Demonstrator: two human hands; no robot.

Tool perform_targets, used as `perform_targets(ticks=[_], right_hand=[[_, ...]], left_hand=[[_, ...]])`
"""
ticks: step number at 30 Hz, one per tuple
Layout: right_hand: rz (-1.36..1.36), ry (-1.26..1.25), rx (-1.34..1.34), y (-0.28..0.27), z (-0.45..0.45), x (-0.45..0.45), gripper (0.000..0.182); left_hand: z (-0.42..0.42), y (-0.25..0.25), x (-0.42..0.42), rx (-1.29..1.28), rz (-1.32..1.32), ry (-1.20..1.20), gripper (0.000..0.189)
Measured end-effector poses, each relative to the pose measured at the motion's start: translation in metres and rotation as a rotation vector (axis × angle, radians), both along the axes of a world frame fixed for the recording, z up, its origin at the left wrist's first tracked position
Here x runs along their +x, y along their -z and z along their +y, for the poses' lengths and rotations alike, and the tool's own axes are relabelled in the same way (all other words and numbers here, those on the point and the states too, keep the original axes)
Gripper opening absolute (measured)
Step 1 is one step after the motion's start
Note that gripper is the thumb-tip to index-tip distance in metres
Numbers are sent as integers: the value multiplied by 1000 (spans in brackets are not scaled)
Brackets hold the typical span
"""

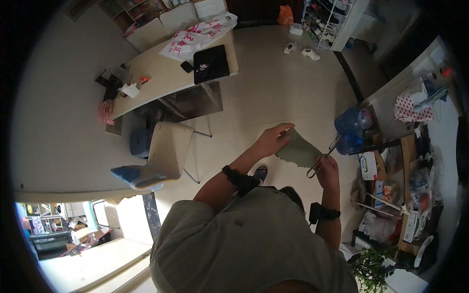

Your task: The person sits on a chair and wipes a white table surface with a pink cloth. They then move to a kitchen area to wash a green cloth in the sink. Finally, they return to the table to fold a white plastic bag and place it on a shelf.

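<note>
A piece of olive-green cloth with a ragged lower edge is stretched between my two hands, above the floor. My left hand pinches its upper left corner between thumb and fingers. At the right end of the cloth, my right hand grips a slim metal tool, its looped end pointing down and left and its other end up and right. The tool's exact kind is hard to tell. My right fingertips also meet the cloth's right corner; the fingers partly hide the contact.
At left stands a table with a black laptop and a plastic bag. A chair is below it. Blue water bottles and a cluttered shelf are at right. Shoes lie on the floor ahead.
</note>
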State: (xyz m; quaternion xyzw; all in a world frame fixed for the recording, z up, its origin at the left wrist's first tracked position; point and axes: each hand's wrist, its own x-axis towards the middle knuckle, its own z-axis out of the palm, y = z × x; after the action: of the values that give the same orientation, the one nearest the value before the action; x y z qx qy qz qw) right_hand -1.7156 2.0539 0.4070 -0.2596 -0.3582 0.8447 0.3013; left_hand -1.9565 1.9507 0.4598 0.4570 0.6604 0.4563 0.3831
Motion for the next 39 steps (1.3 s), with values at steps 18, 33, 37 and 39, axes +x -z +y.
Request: perform_targets(ticks=[18, 33, 37, 39], right_hand=[[-84, -572, 19, 16, 238, -247, 22], [-90, -364, 54, 29, 389, -313, 18], [-245, -246, 354, 45, 414, -309, 19], [-189, -250, 187, 14, 411, -317, 19]], left_hand=[[157, 22, -170, 144, 23, -689, 29], [283, 32, -255, -162, -64, -482, 34], [282, 70, -313, -274, 311, -433, 40], [267, 97, -349, -372, 444, -502, 45]])
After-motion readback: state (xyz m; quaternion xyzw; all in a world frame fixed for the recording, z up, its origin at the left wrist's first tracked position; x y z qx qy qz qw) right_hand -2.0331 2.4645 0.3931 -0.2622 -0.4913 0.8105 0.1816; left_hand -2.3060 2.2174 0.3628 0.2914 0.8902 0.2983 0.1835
